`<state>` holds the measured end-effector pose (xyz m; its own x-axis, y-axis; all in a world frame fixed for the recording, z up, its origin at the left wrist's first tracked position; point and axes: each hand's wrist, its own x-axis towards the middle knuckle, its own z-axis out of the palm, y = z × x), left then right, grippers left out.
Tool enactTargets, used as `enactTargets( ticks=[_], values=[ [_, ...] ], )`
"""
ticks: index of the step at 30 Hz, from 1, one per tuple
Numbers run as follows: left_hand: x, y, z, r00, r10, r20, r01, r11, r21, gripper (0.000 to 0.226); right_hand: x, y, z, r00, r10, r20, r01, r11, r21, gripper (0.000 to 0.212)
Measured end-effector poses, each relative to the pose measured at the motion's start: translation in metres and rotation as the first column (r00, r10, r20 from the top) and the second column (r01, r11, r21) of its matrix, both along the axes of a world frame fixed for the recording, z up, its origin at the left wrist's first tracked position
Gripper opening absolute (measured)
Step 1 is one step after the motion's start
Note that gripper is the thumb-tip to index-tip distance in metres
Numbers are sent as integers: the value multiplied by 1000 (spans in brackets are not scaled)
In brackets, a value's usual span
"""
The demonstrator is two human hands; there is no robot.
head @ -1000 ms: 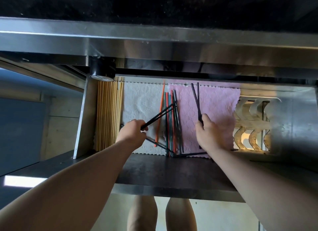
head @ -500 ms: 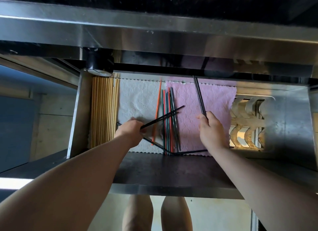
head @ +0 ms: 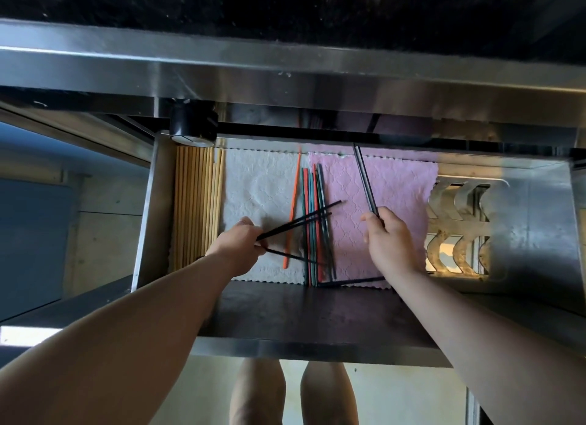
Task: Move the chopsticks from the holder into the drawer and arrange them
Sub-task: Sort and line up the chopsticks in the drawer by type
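**A:** Where do we find the chopsticks?

**B:** We find them all inside the open steel drawer [head: 149, 209]. A row of wooden chopsticks [head: 196, 202] lies along its left wall. The red and green chopsticks [head: 312, 221] lie lengthwise where the white cloth [head: 260, 187] meets the pink cloth [head: 396, 187]. An orange chopstick [head: 293, 212] lies just left of them, slightly tilted.

**A:** How do we read the hands?

**B:** The left hand [head: 237, 244] curls its fingers round the near ends of a black pair [head: 304, 217], whose tips cross over the coloured bundle toward the pink cloth. The right hand [head: 387, 237] pinches a second black pair [head: 364, 177] between thumb and fingers. That pair points toward the drawer's far wall, above the pink cloth.

**A:** Do we note loose pieces?

**B:** We note two. A crosswise black chopstick [head: 352, 281] lies along the front wall. A slanted black chopstick [head: 291, 256] runs from beneath the left hand to the bundle's near end. A metal rack [head: 456, 228] with wavy cut-outs occupies the drawer's right side.
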<state>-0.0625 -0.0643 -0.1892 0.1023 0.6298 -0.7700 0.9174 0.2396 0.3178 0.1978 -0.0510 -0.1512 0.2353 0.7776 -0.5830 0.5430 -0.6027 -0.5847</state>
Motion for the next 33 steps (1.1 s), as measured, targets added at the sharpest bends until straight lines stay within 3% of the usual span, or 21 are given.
enactTargets(
  ticks=[10,17,22,27,33],
  values=[
    [9,15,33,918,327,226,-304,944,-130,17,5,10,19,996,-46,-80,43,999,-31,23],
    [33,15,39,801,546,244,-520,838,-166,18,5,6,14,996,-51,-78,45,996,-74,26],
    [65,19,29,782,587,209,-575,809,-120,17,4,6,4,996,-83,-22,81,991,-103,27],
    [84,12,19,843,529,98,-532,847,3,23,-2,9,-10,992,-117,-48,110,986,-127,29],
    [59,-1,23,816,570,100,-571,821,-24,25,-17,9,-4,997,-70,-25,68,993,-92,28]
  ],
)
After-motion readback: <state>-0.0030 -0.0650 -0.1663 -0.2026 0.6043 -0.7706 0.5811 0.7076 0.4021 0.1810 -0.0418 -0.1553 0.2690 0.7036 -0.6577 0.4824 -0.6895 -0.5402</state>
